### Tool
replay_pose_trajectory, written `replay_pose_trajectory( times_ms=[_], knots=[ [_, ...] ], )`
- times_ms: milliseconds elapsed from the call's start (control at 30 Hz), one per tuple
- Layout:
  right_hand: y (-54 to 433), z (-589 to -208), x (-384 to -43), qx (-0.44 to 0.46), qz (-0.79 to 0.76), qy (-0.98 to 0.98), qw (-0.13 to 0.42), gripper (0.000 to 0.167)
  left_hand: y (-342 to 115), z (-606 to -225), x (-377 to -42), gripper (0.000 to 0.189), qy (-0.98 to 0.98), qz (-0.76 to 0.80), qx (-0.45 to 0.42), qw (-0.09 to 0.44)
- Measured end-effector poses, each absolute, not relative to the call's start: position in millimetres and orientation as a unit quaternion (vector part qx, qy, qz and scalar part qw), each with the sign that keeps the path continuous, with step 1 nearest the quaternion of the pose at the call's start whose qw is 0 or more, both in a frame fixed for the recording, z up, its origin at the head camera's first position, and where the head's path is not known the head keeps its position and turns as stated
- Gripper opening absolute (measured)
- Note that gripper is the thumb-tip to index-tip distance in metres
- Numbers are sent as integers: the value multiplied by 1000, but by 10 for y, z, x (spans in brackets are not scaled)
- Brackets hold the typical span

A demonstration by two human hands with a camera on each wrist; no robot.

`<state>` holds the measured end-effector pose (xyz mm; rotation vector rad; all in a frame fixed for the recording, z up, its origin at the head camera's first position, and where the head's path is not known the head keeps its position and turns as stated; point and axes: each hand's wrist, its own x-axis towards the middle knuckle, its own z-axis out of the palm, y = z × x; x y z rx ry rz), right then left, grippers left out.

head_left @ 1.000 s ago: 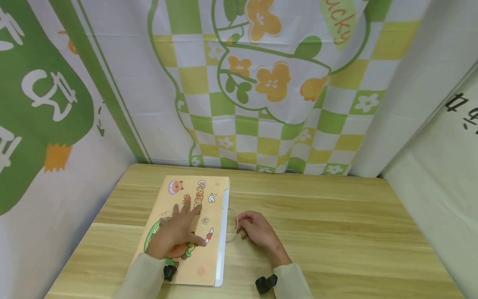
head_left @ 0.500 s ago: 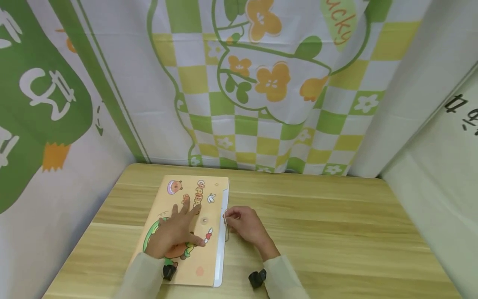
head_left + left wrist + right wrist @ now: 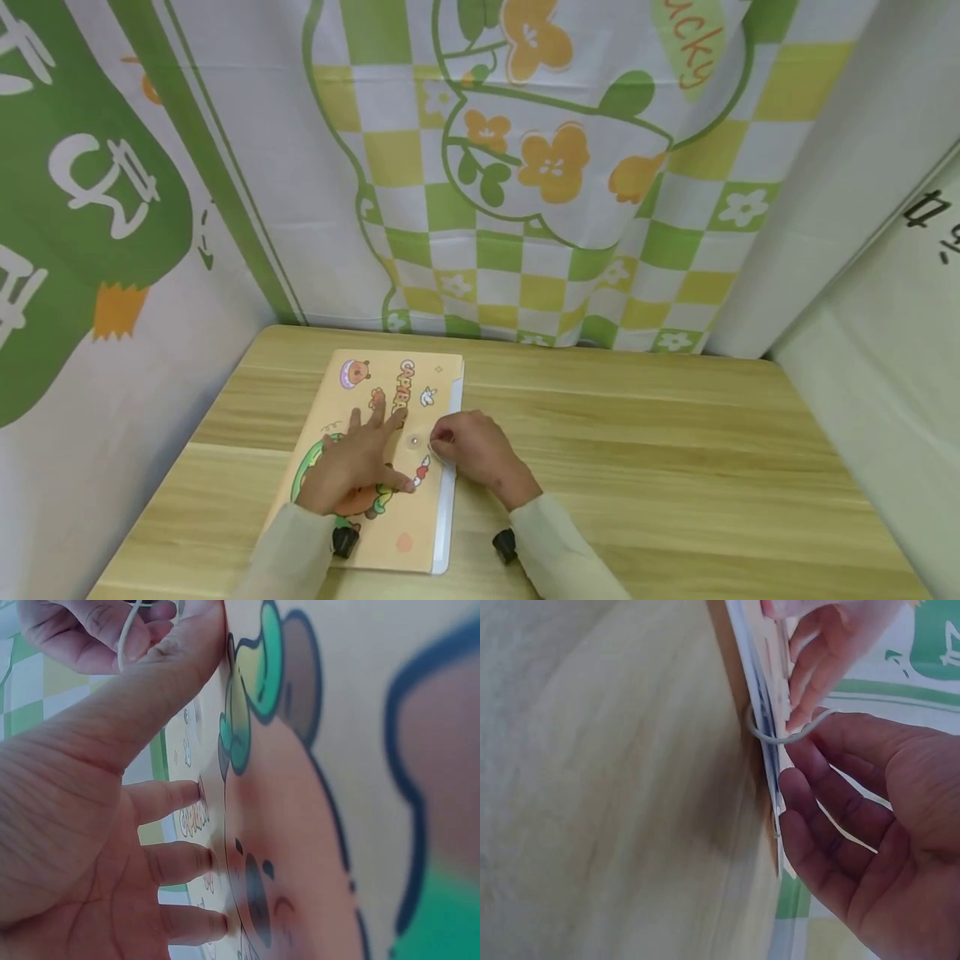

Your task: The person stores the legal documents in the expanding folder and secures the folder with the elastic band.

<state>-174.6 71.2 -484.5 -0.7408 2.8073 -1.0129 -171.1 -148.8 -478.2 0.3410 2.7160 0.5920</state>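
Note:
A peach-coloured file folder (image 3: 422, 512) with cartoon capybara prints lies flat on the table's left half. My left hand (image 3: 352, 462) rests on its cover with the fingers spread. At the folder's right edge, my right hand (image 3: 476, 450) pinches a thin pale elastic cord (image 3: 780, 740) between thumb and forefinger. In the right wrist view the cord loops round the edge of the folder from behind. Just left of those fingertips, a small round button (image 3: 414, 441) sits on the cover. The left wrist view shows the cord beyond my left thumb.
The wooden table (image 3: 637, 467) stretches off to the right of the folder. A patterned green-and-white curtain (image 3: 525, 258) hangs behind the table's far edge, and pale cloth walls stand at both sides.
My right hand has moved left from beside the folder to over its right edge, drawing the cord along towards the button. My left hand has stayed in place on the cover.

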Motion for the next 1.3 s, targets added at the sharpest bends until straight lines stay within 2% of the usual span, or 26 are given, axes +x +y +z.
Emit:
replay_pose_trajectory(
  times_ms=[267, 567, 800, 1300],
  knots=[
    [613, -4866, -1800, -286, -255, 924, 9, 12, -1497, -4778, -1697, 118, 956, 207, 121, 170],
    [503, -4830, -1870, -290, -191, 938, -14, 12, -1487, -4772, -1705, 117, 956, 207, 125, 166],
    [426, -4844, -1897, -289, -164, 943, -3, 15, -1489, -4810, -1707, 115, 958, 210, 115, 159],
    [354, -4857, -1939, -303, -128, 944, -15, 15, -1460, -4762, -1691, 117, 961, 199, 114, 152]
  ],
)
